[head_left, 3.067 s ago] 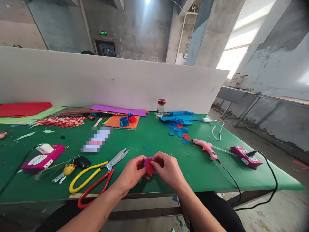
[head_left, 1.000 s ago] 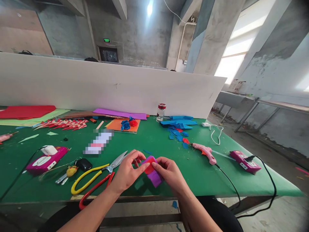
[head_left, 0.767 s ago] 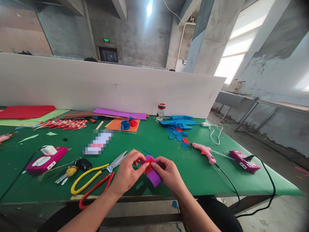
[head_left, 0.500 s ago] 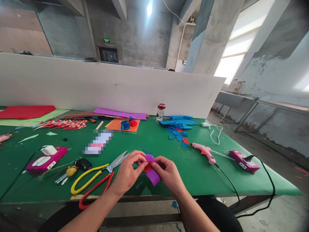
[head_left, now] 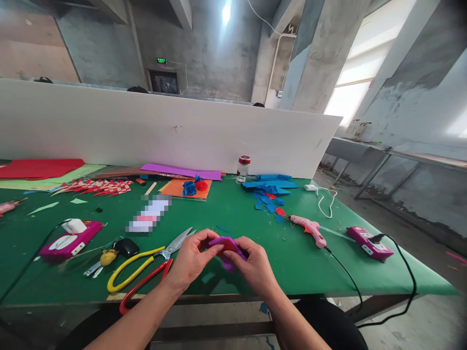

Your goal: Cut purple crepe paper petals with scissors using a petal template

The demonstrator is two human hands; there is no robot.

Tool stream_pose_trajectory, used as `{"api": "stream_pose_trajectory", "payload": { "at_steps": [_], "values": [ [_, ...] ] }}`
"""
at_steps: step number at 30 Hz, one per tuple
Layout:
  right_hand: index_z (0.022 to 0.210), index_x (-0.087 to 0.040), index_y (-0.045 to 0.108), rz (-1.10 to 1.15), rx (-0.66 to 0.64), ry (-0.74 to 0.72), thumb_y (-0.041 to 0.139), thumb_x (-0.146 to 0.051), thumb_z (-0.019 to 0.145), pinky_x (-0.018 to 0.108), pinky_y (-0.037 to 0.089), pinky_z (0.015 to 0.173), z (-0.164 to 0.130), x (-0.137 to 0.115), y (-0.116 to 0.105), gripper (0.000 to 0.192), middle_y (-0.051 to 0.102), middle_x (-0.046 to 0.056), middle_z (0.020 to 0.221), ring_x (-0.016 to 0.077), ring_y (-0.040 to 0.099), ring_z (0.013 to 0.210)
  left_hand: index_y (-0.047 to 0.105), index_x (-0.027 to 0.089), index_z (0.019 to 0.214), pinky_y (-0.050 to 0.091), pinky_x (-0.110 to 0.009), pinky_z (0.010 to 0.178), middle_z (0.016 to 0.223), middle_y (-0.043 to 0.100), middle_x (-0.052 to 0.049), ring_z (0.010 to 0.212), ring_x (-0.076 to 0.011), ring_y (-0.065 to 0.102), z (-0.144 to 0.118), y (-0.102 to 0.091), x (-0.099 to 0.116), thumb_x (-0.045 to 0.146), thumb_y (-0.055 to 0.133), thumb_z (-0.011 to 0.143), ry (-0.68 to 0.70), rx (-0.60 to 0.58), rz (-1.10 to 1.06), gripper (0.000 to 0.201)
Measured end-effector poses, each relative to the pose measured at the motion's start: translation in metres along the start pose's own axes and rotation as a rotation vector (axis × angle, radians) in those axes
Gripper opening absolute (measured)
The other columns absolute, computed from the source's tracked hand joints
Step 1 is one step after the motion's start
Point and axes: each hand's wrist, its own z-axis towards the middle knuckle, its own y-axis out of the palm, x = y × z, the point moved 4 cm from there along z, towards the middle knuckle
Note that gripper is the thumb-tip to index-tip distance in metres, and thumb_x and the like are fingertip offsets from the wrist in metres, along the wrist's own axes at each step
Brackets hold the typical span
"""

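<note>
A white partition board (head_left: 164, 131) is standing along the far edge of the green table (head_left: 233, 214), which is carrying everything else. Sheets of red paper (head_left: 36, 167) and purple paper (head_left: 180, 171) are lying at the back, with an orange sheet (head_left: 175, 188) just in front bearing small blue and red paper flowers (head_left: 194, 185). Blue paper scraps (head_left: 270, 189) are sitting right of centre, near a small glass jar (head_left: 242, 168) with a red cap. Large scissors (head_left: 146, 265) with one yellow and one red handle are lying left of the hands, blades pointing toward them; a pink glue gun (head_left: 309, 227) is resting well to the right, its black cord running off the table edge. At the near edge both hands are working together — the left hand (head_left: 191, 260) and right hand (head_left: 255, 267) are each pinching a small purple paper piece (head_left: 226, 243), fingers closed on its opposite ends, thumbs on top. The piece is being held just above the table surface, between the two hands — a trace of red is showing at its middle.
</note>
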Motion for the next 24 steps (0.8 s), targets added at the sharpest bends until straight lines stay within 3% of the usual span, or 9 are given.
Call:
{"api": "stream_pose_trajectory", "payload": {
  "at_steps": [8, 24],
  "values": [
    [0.081, -0.016, 0.073, 0.117, -0.038, 0.104, 0.067, -0.040, 0.080, 0.023, 0.037, 0.055, 0.0015, 0.0040, -0.0003, 0.025, 0.064, 0.000, 0.068, 0.0125, 0.048, 0.060, 0.064, 0.018, 0.081, 0.048, -0.023, 0.069, 0.070, 0.068, 0.003, 0.068, -0.0131, 0.062, -0.0011, 0.0043, -0.0042, 0.041, 0.072, 0.077, -0.115, -0.057, -0.123, 0.024],
    [0.075, -0.014, 0.071, 0.128, -0.011, 0.150, 0.068, -0.046, 0.078, 0.023, 0.032, 0.050, 0.0008, 0.0064, -0.0005, 0.031, 0.057, -0.002, 0.061, 0.0108, 0.042, 0.054, 0.064, 0.017, 0.083, 0.041, -0.021, 0.061, 0.068, 0.064, 0.004, 0.063, -0.0106, 0.052, -0.0032, 0.0066, -0.0037, 0.040, 0.070, 0.076, -0.150, -0.066, -0.158, 0.025]
  ]
}}
